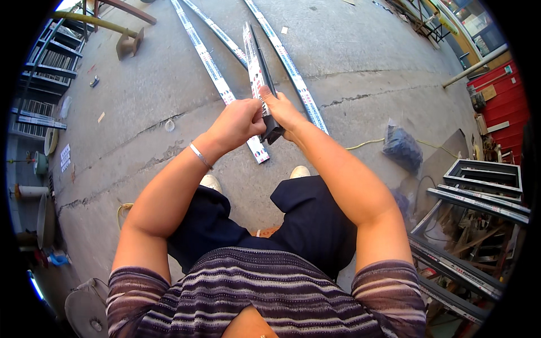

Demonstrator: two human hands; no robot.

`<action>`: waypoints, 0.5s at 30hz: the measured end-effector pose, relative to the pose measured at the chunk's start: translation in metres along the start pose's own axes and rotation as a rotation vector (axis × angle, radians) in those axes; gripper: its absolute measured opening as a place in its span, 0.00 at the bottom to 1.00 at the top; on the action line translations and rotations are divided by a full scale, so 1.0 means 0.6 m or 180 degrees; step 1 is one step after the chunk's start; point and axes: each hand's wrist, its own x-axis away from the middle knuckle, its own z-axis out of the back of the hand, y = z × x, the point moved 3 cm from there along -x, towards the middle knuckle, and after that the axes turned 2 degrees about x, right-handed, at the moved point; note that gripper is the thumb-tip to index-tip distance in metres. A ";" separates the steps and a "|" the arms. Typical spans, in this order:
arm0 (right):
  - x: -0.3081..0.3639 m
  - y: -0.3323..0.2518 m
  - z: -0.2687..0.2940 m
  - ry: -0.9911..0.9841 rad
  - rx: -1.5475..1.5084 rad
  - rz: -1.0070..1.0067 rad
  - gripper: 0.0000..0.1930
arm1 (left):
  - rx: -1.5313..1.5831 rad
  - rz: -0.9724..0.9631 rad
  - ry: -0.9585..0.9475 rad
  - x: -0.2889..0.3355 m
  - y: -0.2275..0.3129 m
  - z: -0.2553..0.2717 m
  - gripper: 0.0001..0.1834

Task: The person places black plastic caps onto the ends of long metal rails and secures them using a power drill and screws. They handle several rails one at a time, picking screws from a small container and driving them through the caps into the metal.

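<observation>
A long dark metal profile (255, 62), covered on one side with white printed film, points away from me between my knees. Its near end, dark and hollow-looking, tilts toward me. My right hand (283, 114) is wrapped round the profile near this end, thumb on top. Against its left side my left hand (243, 122) is closed, knuckles up; the fingertips seem to pinch the film's edge, but they are mostly hidden. Beneath lies another film-covered profile (207, 62) on the floor. A similar profile (293, 70) lies to the right, and a third (217, 31) slants behind the held one.
Dark frames and profiles (456, 265) are stacked at the lower right. A plastic bag (402, 147) and a yellow cord (360, 145) lie on the concrete right of me. Racks (53, 70) stand along the left, near a rusty metal stand (129, 45). A fan (84, 312) is at lower left.
</observation>
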 end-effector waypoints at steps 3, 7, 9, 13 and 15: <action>0.001 -0.003 0.010 -0.0119 -0.0323 -0.0095 0.33 | -0.0494 -0.0500 0.0524 -0.014 -0.016 0.003 0.08; 0.023 -0.009 0.005 -0.0420 -0.0518 -0.0096 0.31 | -0.0905 -0.0780 0.1101 -0.029 -0.047 0.026 0.07; 0.019 -0.003 0.012 -0.0494 -0.0481 -0.0052 0.32 | -0.0920 -0.0638 0.0970 -0.036 -0.060 0.029 0.06; 0.040 -0.009 -0.005 -0.0459 -0.0040 -0.0061 0.36 | 0.1598 0.1071 0.1575 -0.059 -0.148 0.050 0.16; 0.043 -0.014 -0.023 -0.0467 0.0238 0.0105 0.36 | 0.2744 0.2481 0.1751 -0.057 -0.166 0.033 0.24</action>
